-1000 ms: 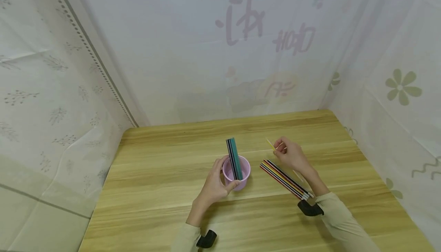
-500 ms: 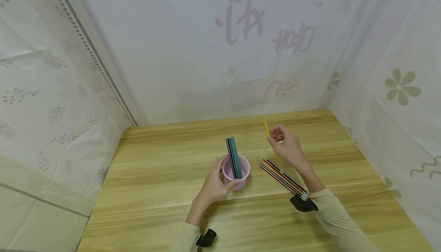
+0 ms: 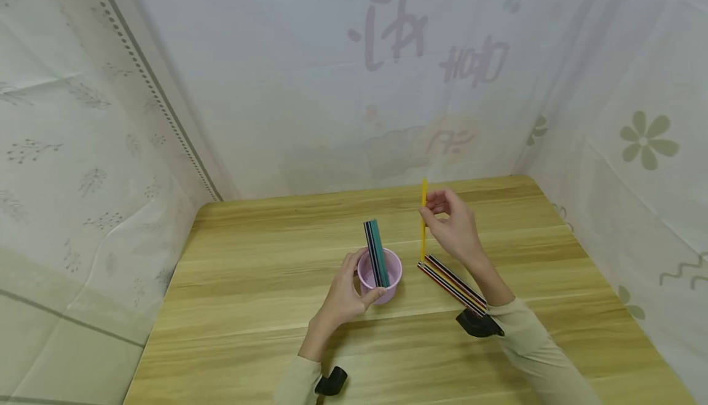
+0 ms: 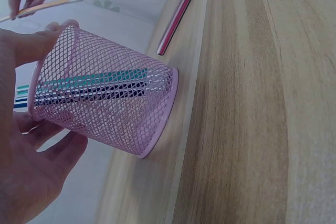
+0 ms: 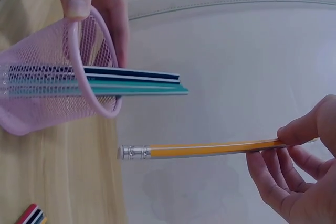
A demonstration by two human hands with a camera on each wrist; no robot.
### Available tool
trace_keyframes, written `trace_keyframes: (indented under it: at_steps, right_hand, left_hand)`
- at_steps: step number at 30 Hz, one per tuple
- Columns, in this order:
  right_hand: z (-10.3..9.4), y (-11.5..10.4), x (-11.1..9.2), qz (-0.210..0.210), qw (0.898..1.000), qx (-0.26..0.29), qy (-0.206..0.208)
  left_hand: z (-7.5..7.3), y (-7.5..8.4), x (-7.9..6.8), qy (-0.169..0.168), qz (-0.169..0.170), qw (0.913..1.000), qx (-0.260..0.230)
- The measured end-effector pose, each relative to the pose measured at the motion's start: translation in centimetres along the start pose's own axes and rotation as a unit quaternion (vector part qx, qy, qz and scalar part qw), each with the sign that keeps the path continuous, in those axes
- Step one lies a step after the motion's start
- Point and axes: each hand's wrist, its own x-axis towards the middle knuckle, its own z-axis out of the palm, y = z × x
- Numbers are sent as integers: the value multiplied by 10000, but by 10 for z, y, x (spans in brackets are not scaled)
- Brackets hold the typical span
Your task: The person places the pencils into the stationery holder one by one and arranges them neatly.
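My left hand (image 3: 340, 299) grips a pink mesh pencil cup (image 5: 42, 116), its thumb over the rim. The cup stands on the table. Several teal pencils (image 3: 380, 257) and dark blue pencils (image 5: 136, 74) lean together inside it. My right hand (image 3: 455, 225) pinches a yellow pencil (image 3: 423, 239) between thumb and fingers, to the right of the cup and above the table. That pencil is upright in the head view, with its metal band and eraser end downward. The right wrist view shows it apart from the cup.
A row of loose pencils (image 3: 455, 288), red, black and yellow, lies on the wooden table (image 3: 249, 306) right of the cup, below my right forearm. Patterned cloth (image 3: 287, 116) hangs behind and at both sides. Each wrist bears a black device (image 3: 332, 382).
My right hand has raised the yellow pencil off the table, moved up and slightly left, and turned it from slanted to upright. The left hand and cup have stayed in place.
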Motion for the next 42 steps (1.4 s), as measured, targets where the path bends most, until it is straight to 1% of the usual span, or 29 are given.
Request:
trace_keyframes:
  at_steps: [4, 7, 16, 21, 24, 27, 31, 34, 42]
  right_hand:
    - [6, -7, 1, -65, 9998, 200, 11]
    - [12, -10, 2, -116, 9996, 258, -31]
    - [34, -21, 8, -114, 9973, 698, -217]
    - [49, -21, 7, -215, 9968, 696, -339]
    - [59, -18, 3, -237, 9958, 704, -527]
    - [68, -13, -1, -348, 9959, 536, -640]
    - [77, -6, -6, -632, 9952, 292, -684]
    - [82, -2, -9, -709, 9944, 199, -753]
    - [92, 8, -16, -396, 9948, -19, -935]
  left_hand:
    - [0, 0, 1, -12, -49, 10000, 27]
    - [0, 1, 1, -33, -123, 9999, -48]
    - [-1, 1, 1, -68, -130, 9998, -129]
    - [-2, 1, 1, -61, -65, 9999, -148]
    - [-2, 1, 1, -71, -83, 9997, -204]
    - [-2, 2, 1, -95, -108, 9995, -275]
    - [-2, 3, 1, -150, -139, 9993, -298]
    - [-2, 3, 0, -188, -156, 9993, -271]
    - [-2, 2, -1, -233, -173, 9994, -201]
